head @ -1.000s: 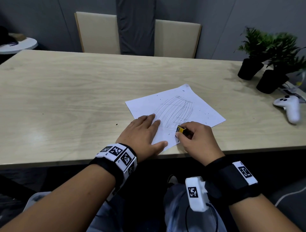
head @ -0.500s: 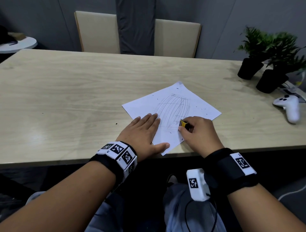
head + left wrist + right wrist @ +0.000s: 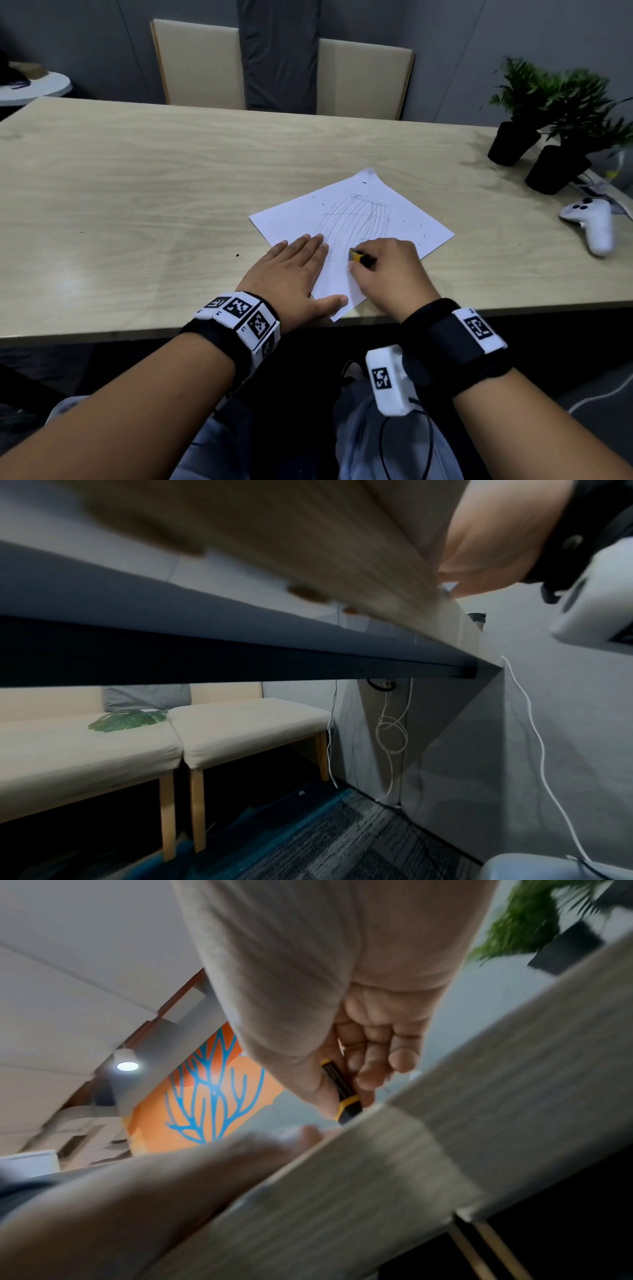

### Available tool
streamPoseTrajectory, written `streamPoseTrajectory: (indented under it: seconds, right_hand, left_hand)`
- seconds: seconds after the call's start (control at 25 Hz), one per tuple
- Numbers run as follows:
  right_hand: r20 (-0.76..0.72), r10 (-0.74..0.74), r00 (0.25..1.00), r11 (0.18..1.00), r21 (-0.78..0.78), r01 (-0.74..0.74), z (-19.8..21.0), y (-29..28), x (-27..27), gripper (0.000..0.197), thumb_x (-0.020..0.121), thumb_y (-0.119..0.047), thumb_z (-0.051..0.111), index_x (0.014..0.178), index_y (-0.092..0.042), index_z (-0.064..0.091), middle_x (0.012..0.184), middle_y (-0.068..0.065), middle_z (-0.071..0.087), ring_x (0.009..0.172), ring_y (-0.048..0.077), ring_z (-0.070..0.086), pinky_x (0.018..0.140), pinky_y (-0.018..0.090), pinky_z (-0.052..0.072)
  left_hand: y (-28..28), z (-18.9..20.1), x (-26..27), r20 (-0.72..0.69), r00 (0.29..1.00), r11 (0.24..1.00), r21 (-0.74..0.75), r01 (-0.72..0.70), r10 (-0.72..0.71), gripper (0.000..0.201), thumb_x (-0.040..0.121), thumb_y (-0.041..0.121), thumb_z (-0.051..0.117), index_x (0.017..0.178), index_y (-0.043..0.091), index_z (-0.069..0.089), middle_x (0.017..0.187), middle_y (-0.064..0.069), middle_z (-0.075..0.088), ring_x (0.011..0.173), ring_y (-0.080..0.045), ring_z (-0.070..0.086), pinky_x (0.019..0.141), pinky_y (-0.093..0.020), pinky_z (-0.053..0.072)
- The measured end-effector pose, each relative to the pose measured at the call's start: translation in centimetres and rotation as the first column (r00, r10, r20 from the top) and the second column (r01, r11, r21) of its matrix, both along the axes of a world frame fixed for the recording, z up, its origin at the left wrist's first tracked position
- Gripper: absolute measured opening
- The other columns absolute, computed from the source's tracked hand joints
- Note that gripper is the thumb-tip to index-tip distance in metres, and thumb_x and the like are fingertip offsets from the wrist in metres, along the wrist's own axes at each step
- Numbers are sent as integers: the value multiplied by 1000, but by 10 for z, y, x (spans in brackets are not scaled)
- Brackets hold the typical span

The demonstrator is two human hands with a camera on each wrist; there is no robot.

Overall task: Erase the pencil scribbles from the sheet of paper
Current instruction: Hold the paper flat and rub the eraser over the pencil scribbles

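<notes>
Pinching the yellow-and-black eraser (image 3: 356, 256) in my right hand (image 3: 390, 274), I have its tip on the pencil scribbles (image 3: 352, 222), pointing far-left. My left hand (image 3: 294, 274) lies flat with fingers straight on the sheet of paper (image 3: 421, 226), which sits diamond-wise, its near corner at the table (image 3: 137, 205) edge; bare tabletop lies to the left.

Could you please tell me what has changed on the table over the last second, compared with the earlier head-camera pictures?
The right hand has carried the eraser a little farther up the sheet of paper, from its near edge into the lower pencil scribbles. Nothing was picked up or released. The left hand still presses flat on the paper's left part, and most scribbles remain.
</notes>
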State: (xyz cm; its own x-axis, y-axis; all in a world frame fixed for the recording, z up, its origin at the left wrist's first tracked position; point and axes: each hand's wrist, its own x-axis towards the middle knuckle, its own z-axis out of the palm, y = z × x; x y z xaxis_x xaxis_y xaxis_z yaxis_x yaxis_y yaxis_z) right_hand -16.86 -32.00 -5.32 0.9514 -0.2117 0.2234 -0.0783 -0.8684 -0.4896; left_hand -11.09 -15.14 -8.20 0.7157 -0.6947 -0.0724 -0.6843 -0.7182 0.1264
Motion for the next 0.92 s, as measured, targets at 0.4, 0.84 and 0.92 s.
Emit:
streamPoseTrajectory:
  seconds: [0.4,0.84,0.92]
  right_hand:
    - [-97,80,992,997,-17,-82,7,17,2,19,81,-20,61,69,-6,63,62,8,61,63,23,54,62,32,43]
    - [-115,54,992,998,-33,-58,14,5,12,32,80,-16,60,52,-12,45,49,3,45,53,19,43,52,31,35]
    - [-82,-22,996,999,-48,18,16,-4,17,38,79,-14,60,50,-13,36,47,1,38,50,17,37,49,30,29]
  left_hand:
    - [0,-1,0,18,1000,1000,-15,7,-7,96,84,80,20,157,22,-2,164,8,-10,149,-7,-11,121,-32,-7]
    - [0,-2,0,16,1000,1000,-27,6,-5,93,87,77,24,157,22,-2,164,8,-10,149,-7,-12,121,-33,-7]
    - [0,-2,0,9,1000,1000,-17,7,-6,93,87,77,22,157,22,-3,163,9,-12,149,-7,-13,121,-33,-7]
